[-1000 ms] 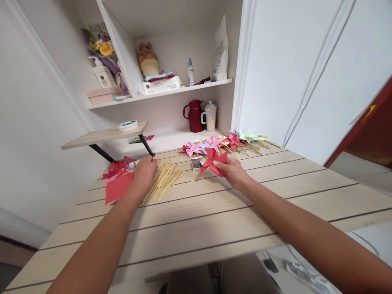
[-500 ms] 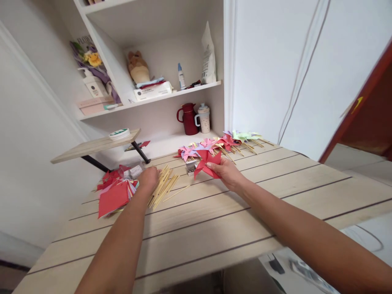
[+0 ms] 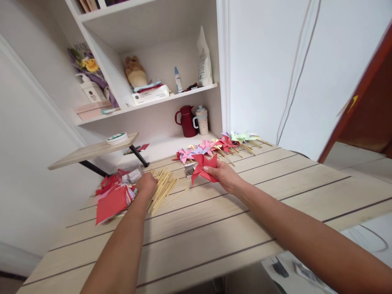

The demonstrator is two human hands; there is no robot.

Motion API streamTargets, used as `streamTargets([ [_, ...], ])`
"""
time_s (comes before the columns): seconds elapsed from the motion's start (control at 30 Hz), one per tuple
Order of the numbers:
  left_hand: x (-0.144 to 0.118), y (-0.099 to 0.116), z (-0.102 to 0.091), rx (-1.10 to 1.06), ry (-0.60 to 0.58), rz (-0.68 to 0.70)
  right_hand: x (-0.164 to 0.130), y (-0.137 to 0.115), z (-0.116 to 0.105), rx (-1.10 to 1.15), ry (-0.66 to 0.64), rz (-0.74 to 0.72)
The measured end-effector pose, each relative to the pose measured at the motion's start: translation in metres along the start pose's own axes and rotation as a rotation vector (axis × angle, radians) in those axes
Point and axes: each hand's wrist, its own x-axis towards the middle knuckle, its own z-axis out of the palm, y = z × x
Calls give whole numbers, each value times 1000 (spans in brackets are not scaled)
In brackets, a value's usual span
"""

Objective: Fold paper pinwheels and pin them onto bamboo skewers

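Note:
In the head view, my right hand [image 3: 225, 175] pinches a red paper pinwheel [image 3: 199, 168], thumb on its middle, held up over the table. No stick shows on it. My left hand [image 3: 146, 182] reaches to the upper left side of a loose pile of thin wooden sticks [image 3: 163, 190]; its fingers are mostly hidden behind the back of the hand. A single stick [image 3: 176, 197] lies apart to the pile's right. Just behind the red pinwheel stands a small open box [image 3: 189, 171] with small metallic pieces in it.
Pinwheels on sticks [image 3: 226, 143] lie in a row along the back of the slatted table [image 3: 196, 228]. At the left are a stack of coloured paper [image 3: 112, 204] and a small raised wooden stand [image 3: 92, 151]. Behind, a dark red jug [image 3: 187, 121] and a cup [image 3: 202, 120] stand under a shelf.
The view has shifted slightly. My left hand stays by the sticks, its fingers now further out of sight. The red pinwheel in my right hand has turned a little and faces me more.

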Motion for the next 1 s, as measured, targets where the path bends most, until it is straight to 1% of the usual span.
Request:
streamTargets([
  [0.13,-3,-1,-4,-79,-10,-12,-1,0,0,-47,-15,24],
  [0.23,-9,-5,-6,-156,14,15,0,1,-1,-71,-33,38],
  [0.33,-14,-8,-8,-244,43,15,-1,0,-1,-62,-52,49],
  [0.4,-15,-7,-11,-317,85,6,-1,0,0,-58,-57,56],
  [0.5,-21,1,-20,-448,192,21,-1,1,0,-60,-51,59],
  [0.57,-32,8,-24,-556,235,84,-1,2,0,-45,-54,47],
  [0.6,-40,11,-25,-617,233,140,-2,2,0,-38,-62,38],
  [0.67,-63,16,-21,-741,174,261,-4,1,1,-33,-84,17],
  [0.7,-76,17,-17,-796,120,309,-5,-1,2,-36,-94,2],
  [0.73,-90,17,-12,-881,42,351,-7,-3,4,-43,-102,-15],
  [0.77,-103,17,-7,-1100,-105,369,-10,-5,6,-52,-106,-34],
  [0.8,-115,17,-2,-1283,-237,348,-12,-7,8,-58,-107,-54],
  [0.83,-125,17,2,-1430,-306,308,-15,-8,11,-66,-103,-75],
  [0.9,-139,18,7,-1638,-367,245,-21,-11,16,-102,-88,-121],
  [0.93,-144,19,7,-1710,-391,236,-24,-12,18,-137,-85,-157],
  [1.0,-150,19,5,-1785,-409,255,-30,-12,22,-245,-109,-268],
])
